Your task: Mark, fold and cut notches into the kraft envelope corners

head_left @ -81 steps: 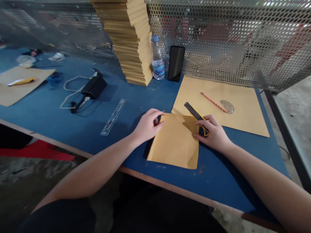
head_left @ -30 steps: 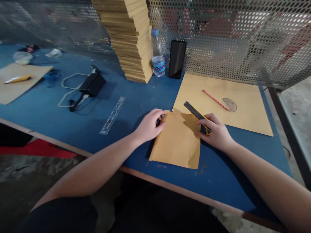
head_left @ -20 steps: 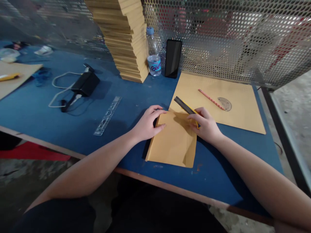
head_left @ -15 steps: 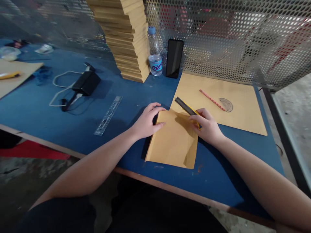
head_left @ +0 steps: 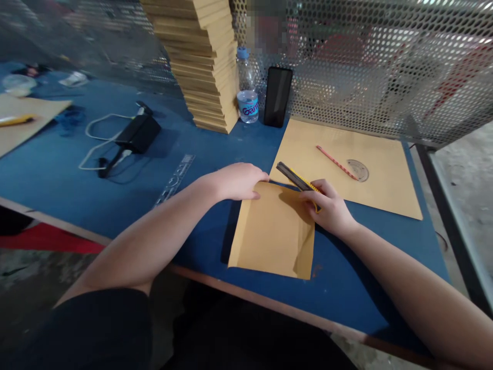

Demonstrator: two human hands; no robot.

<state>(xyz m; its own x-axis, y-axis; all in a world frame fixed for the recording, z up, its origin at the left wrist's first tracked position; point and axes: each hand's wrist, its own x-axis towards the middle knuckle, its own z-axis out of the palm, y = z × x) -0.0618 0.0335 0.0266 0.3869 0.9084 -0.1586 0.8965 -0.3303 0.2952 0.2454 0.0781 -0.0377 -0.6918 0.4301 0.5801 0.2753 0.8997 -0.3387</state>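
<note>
Both forearms are bare to above the elbow, and dark, near-black clothing covers the lap and upper left arm.

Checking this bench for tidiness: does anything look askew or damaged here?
The tall stack of brown envelopes leans, its layers stepped unevenly. The brown envelope under the left hand curls up at its near right corner. The right hand holds a yellow utility knife.

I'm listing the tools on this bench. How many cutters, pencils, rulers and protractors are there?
Cutters: 2, one in the right hand at, one far left
Pencils: 1
Rulers: 1
Protractors: 1
Total: 5
</note>
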